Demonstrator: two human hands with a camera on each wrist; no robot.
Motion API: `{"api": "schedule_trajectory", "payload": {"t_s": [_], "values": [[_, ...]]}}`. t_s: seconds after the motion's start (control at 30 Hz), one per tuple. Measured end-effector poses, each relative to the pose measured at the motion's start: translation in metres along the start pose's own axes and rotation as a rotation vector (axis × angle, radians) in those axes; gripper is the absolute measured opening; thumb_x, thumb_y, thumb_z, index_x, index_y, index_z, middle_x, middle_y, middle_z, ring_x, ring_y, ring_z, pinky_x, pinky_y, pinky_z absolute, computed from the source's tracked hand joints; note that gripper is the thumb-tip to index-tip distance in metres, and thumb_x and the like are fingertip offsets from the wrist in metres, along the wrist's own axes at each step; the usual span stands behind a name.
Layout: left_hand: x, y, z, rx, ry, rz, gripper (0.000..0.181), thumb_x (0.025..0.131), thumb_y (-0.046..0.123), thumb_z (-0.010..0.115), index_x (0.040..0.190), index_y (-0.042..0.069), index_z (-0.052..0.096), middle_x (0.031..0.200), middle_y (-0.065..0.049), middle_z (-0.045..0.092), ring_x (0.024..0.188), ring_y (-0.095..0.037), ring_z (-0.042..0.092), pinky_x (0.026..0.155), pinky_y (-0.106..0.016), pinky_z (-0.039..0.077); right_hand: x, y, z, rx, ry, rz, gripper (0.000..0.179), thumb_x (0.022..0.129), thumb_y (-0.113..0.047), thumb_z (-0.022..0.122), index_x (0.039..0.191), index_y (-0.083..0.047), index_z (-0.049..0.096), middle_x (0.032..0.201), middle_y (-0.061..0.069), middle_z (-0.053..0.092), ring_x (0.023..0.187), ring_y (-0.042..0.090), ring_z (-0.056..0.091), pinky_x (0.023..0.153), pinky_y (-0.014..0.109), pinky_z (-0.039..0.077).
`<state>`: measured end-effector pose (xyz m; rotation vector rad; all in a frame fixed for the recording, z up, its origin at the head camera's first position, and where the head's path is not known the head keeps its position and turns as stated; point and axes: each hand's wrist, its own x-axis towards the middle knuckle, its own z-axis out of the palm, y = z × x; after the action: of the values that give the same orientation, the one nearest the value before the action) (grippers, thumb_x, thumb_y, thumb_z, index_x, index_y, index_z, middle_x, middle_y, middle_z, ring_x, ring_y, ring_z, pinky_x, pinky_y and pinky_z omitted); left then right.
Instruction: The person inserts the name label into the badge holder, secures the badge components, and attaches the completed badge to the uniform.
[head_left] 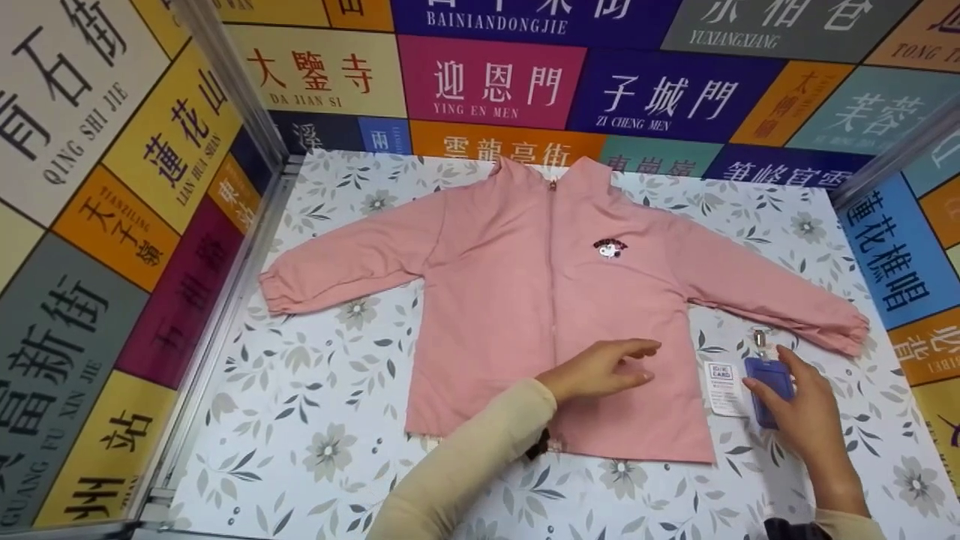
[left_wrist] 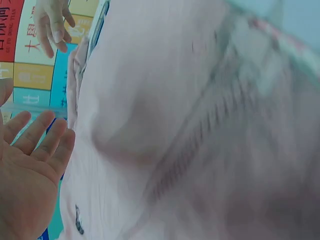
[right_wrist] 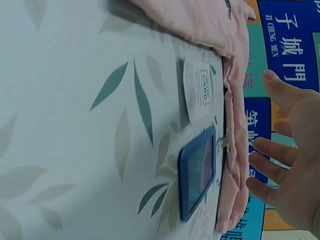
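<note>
A pink zip-up jacket (head_left: 487,315) lies spread front side up, both sleeves stretched outward, with a small dark emblem (head_left: 610,249) on its chest. Over its lower front hovers my left hand (head_left: 600,370), fingers extended and holding nothing; the left wrist view shows its open palm (left_wrist: 30,175). Beside the jacket's right edge is a blue badge holder (head_left: 766,382) with a metal clip (head_left: 760,339) at its top. My right hand (head_left: 810,405) overlaps the holder in the head view, but the right wrist view shows spread fingers (right_wrist: 272,167) apart from it.
A white printed card (head_left: 724,386) lies between the jacket and the badge holder. The tabletop (head_left: 330,450) has a grey leaf and flower pattern. Colourful sign-covered panels (head_left: 495,82) stand along the back and both sides.
</note>
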<state>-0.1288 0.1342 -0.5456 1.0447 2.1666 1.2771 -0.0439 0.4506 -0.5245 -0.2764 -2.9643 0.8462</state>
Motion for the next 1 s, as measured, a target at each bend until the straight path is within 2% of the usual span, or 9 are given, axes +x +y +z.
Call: {"api": "schedule_trajectory", "payload": {"t_s": [0.1,0.23,0.47,0.53,0.63,0.77,0.87,1.0], "values": [[0.005,0.005,0.009,-0.021,-0.021,-0.015,0.057,0.099,0.039,0.057,0.151,0.021,0.04,0.148,0.005,0.053,0.134,-0.005,0.051,0.107,-0.019,0.044,-0.003,0.008,-0.002,-0.028,-0.009,0.062,0.078,0.094,-0.036,0.067,0.153,0.0,0.031,0.142,0.039,0.041,0.126,0.056,0.04,0.1,0.07,0.032],[0.013,0.013,0.02,-0.012,-0.038,-0.004,0.056,0.099,0.037,0.057,0.15,0.021,0.041,0.146,0.005,0.055,0.132,-0.004,0.053,0.106,-0.017,0.044,-0.007,0.019,-0.006,-0.035,-0.017,0.127,0.078,0.093,-0.039,0.067,0.149,0.004,0.035,0.142,0.038,0.042,0.125,0.053,0.043,0.099,0.067,0.034],[0.027,0.024,0.034,0.016,-0.051,0.007,0.055,0.099,0.037,0.059,0.149,0.021,0.043,0.143,0.007,0.057,0.128,-0.001,0.054,0.104,-0.012,0.042,-0.01,0.033,-0.013,-0.05,-0.104,0.309,0.09,0.088,-0.053,0.068,0.147,0.007,0.037,0.137,0.038,0.043,0.121,0.053,0.044,0.095,0.063,0.039],[0.031,0.027,0.037,0.016,-0.049,0.024,0.055,0.099,0.035,0.06,0.148,0.019,0.043,0.143,0.006,0.058,0.127,-0.002,0.055,0.104,-0.011,0.042,-0.01,0.036,-0.015,-0.062,-0.124,0.335,0.093,0.086,-0.056,0.07,0.145,0.008,0.038,0.136,0.039,0.045,0.12,0.053,0.046,0.094,0.062,0.04],[0.037,0.029,0.041,0.012,-0.046,0.044,0.054,0.098,0.033,0.061,0.148,0.016,0.045,0.144,0.003,0.058,0.126,-0.001,0.056,0.103,-0.009,0.041,-0.01,0.04,-0.017,-0.083,-0.155,0.351,0.095,0.084,-0.056,0.071,0.143,0.01,0.039,0.133,0.04,0.047,0.116,0.053,0.049,0.091,0.061,0.042],[0.041,0.032,0.046,0.012,-0.052,0.036,0.055,0.097,0.034,0.062,0.147,0.017,0.045,0.145,0.004,0.057,0.125,0.001,0.055,0.103,-0.007,0.039,-0.009,0.042,-0.018,-0.125,-0.209,0.366,0.097,0.082,-0.059,0.072,0.141,0.011,0.04,0.128,0.039,0.051,0.111,0.051,0.052,0.086,0.057,0.044],[0.043,0.034,0.048,0.007,-0.054,0.021,0.055,0.097,0.034,0.063,0.147,0.018,0.046,0.144,0.004,0.058,0.125,0.002,0.055,0.103,-0.008,0.039,-0.009,0.043,-0.019,-0.152,-0.242,0.358,0.098,0.08,-0.06,0.073,0.138,0.012,0.042,0.123,0.039,0.055,0.105,0.048,0.057,0.077,0.049,0.046],[0.043,0.034,0.049,0.005,-0.056,0.022,0.056,0.096,0.034,0.063,0.147,0.018,0.046,0.144,0.004,0.057,0.126,0.002,0.055,0.103,-0.008,0.039,-0.008,0.045,-0.017,-0.165,-0.266,0.353,0.1,0.076,-0.06,0.077,0.136,0.013,0.043,0.12,0.039,0.056,0.099,0.045,0.059,0.071,0.043,0.045]]}}
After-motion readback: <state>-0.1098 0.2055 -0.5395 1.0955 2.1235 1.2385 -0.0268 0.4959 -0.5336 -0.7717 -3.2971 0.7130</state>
